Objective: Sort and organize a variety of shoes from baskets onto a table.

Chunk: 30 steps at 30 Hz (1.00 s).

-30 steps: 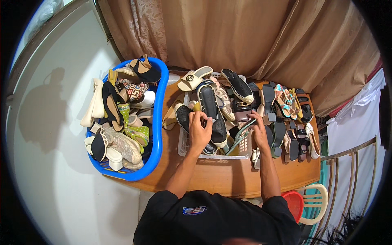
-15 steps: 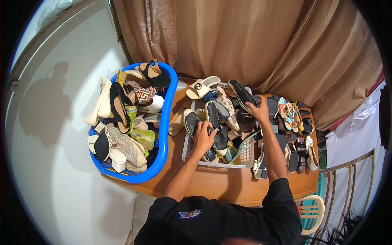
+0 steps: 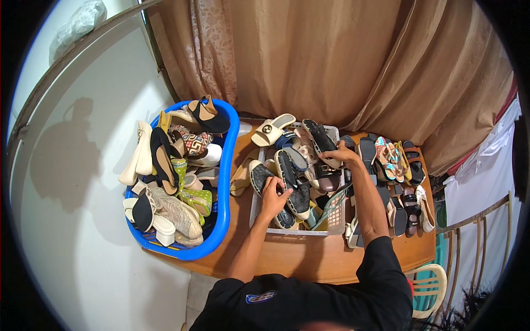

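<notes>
Since a second ago: right hand (image 3: 339, 153) advanced to far black sandal (image 3: 320, 140), gripping; left hand (image 3: 273, 194) clasping black espadrille (image 3: 291, 182). Sorting ongoing.

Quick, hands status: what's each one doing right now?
Left hand: closed on a black woven shoe in the white basket.
Right hand: gripping a dark sandal.
</notes>
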Available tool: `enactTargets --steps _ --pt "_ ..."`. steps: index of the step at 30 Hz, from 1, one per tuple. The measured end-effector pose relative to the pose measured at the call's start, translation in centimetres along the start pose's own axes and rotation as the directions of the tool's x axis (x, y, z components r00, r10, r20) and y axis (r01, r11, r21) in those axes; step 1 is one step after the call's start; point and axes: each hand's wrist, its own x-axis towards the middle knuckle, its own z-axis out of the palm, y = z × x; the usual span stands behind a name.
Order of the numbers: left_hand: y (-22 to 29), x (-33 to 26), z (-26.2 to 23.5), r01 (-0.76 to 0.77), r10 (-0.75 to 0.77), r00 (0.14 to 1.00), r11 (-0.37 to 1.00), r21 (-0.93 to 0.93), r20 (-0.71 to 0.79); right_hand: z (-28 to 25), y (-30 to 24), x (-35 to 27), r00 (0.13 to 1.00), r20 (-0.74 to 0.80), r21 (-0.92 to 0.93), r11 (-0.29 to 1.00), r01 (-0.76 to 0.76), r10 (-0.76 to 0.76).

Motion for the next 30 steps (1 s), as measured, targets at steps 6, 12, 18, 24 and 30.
enactTargets --steps 6,12,18,24,30 --pt "-0.3 -0.4 -0.3 -0.035 0.035 0.999 0.999 -0.004 -0.020 2.1 2.0 0.6 0.987 0.128 0.482 0.876 0.028 -0.102" --pt "0.1 -0.3 0.1 -0.025 0.025 1.000 1.000 -0.010 -0.003 -0.1 -0.1 0.8 0.959 0.181 0.515 0.852 0.096 -0.218" --pt "-1.8 -0.2 0.3 -0.009 0.006 0.997 1.000 -0.027 -0.078 2.1 -6.1 -4.4 0.915 0.206 0.671 0.730 0.127 -0.348" --pt "1.9 1.1 0.1 0.261 -0.263 0.965 0.957 -0.127 0.001 3.7 -4.7 -2.6 0.895 0.384 -0.014 0.968 0.249 -0.225" --pt "1.3 1.9 1.5 0.279 -0.279 0.960 0.960 0.025 -0.003 0.3 -4.5 -0.9 0.866 0.456 -0.017 0.971 0.237 -0.203"
